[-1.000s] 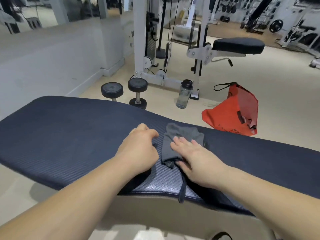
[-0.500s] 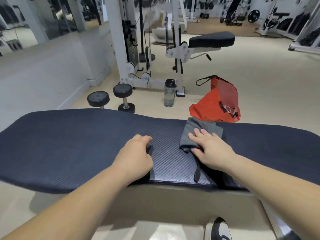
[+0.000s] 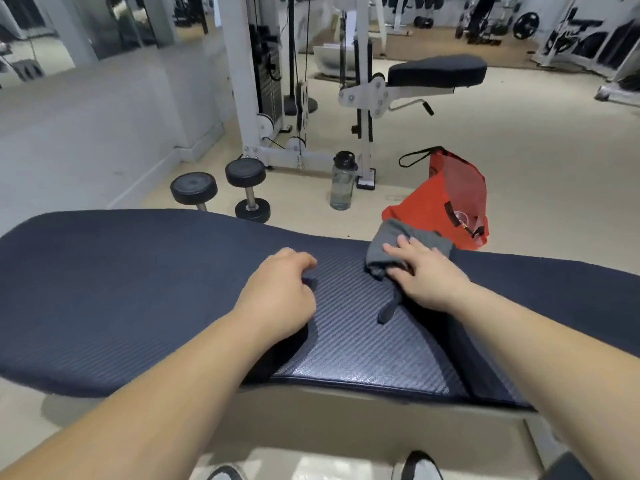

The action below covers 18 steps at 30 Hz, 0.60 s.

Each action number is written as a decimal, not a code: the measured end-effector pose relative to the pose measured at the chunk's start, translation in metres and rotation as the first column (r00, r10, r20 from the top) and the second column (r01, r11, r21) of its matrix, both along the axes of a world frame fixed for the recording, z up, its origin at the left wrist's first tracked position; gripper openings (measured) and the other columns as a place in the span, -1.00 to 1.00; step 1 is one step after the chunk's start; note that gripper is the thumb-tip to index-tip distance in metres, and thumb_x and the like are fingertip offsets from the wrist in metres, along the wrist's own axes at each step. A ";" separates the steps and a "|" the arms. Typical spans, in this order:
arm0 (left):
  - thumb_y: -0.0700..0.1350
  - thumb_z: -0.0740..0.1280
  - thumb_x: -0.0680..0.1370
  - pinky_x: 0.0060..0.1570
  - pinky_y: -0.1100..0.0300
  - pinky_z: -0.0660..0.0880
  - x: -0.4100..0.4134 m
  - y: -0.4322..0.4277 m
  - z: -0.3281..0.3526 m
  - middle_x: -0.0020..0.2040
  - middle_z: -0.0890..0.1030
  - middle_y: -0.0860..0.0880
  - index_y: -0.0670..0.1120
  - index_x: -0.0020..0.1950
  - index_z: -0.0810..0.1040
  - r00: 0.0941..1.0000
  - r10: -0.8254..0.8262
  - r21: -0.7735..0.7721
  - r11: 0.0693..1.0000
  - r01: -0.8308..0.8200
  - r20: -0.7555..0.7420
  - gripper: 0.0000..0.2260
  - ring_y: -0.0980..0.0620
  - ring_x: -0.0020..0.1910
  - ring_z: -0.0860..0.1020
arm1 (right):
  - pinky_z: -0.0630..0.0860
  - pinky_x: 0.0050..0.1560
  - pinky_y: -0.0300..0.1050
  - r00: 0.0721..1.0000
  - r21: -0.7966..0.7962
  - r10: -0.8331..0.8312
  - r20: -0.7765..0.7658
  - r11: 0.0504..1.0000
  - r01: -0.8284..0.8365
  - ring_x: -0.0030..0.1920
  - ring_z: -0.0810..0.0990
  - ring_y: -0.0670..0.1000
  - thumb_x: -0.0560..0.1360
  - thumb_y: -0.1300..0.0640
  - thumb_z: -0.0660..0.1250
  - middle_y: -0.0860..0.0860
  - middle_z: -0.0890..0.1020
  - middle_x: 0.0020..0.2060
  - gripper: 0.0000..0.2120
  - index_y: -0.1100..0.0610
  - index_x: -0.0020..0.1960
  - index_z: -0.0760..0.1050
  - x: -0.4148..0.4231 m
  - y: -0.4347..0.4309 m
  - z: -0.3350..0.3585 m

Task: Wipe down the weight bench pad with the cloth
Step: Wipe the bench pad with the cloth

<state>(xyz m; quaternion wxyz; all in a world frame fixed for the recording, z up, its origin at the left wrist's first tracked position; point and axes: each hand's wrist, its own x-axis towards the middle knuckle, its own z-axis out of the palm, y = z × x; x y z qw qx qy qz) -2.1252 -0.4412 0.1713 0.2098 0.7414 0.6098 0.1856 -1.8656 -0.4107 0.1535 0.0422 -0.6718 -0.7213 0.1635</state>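
Observation:
The dark blue weight bench pad (image 3: 131, 292) runs across the view from left to right. A grey cloth (image 3: 391, 242) lies on its far edge, right of centre, with a thin loop trailing toward me. My right hand (image 3: 424, 277) presses flat on the cloth, fingers spread over it. My left hand (image 3: 280, 292) rests on the pad's middle with fingers curled, holding nothing, a short way left of the cloth.
On the floor beyond the pad stand two black dumbbells (image 3: 221, 194), a clear water bottle (image 3: 342, 185) and a red bag (image 3: 446, 199). A white cable machine (image 3: 249, 81) with a black seat (image 3: 436, 71) stands behind. My shoes (image 3: 420, 465) show below the bench.
My right hand has slid the cloth to the right and toward the pad's far edge. My left hand has stayed on the pad's middle, so the gap between the hands has widened.

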 end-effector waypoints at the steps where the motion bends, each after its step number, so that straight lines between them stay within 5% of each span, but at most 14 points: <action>1: -0.23 0.19 0.53 0.29 0.01 0.48 0.003 0.004 -0.003 0.26 0.52 0.07 0.02 0.36 0.53 1.000 -0.025 -0.001 1.000 0.025 -0.009 -0.57 0.01 0.28 0.49 | -0.07 0.64 0.10 0.998 -0.010 -0.046 0.032 0.999 0.047 0.68 -0.02 0.05 0.71 -0.05 0.16 0.02 0.06 0.69 -0.47 -0.08 0.65 0.16 0.005 0.001 0.000; 5: -0.24 0.19 0.50 0.22 0.01 0.51 0.016 0.016 -0.011 0.17 0.55 0.06 0.03 0.27 0.58 0.996 -0.089 0.004 0.996 0.089 0.003 -0.60 -0.01 0.19 0.53 | -0.04 0.65 0.10 0.991 -0.014 0.070 0.116 0.998 -0.069 0.68 -0.01 0.07 0.71 -0.08 0.13 0.01 0.05 0.69 -0.45 -0.08 0.66 0.10 -0.022 -0.021 0.002; 11: -0.25 0.22 0.45 0.15 0.06 0.54 0.046 0.037 -0.007 0.02 0.64 0.07 0.04 0.00 0.66 0.988 -0.131 -0.001 0.991 0.132 0.082 -0.70 0.00 0.06 0.59 | -0.11 0.65 -0.14 0.942 -0.013 0.337 -0.005 0.942 -0.337 0.65 0.00 -0.16 0.68 0.04 0.24 -0.15 0.13 0.66 -0.49 -0.17 0.60 0.27 -0.012 -0.082 0.008; 15: -0.23 0.23 0.45 0.18 0.08 0.52 0.081 0.036 -0.003 0.06 0.63 0.09 0.05 0.09 0.66 0.968 -0.224 -0.013 0.974 0.227 0.110 -0.66 0.01 0.10 0.58 | 0.01 0.65 -0.07 1.000 0.041 -0.001 -0.004 0.999 0.001 0.65 0.09 -0.14 0.68 0.11 0.25 -0.14 0.21 0.64 -0.49 -0.15 0.59 0.30 0.049 -0.091 0.006; 18: -0.21 0.23 0.47 0.19 0.07 0.53 0.086 0.033 -0.005 0.03 0.58 0.12 0.04 0.15 0.65 0.952 -0.292 0.005 0.956 0.292 0.090 -0.66 0.02 0.10 0.58 | 0.02 0.65 0.00 0.943 0.028 -0.332 0.007 0.943 0.331 0.66 0.08 -0.04 0.70 0.05 0.20 -0.06 0.18 0.66 -0.51 -0.13 0.61 0.25 0.081 -0.089 0.004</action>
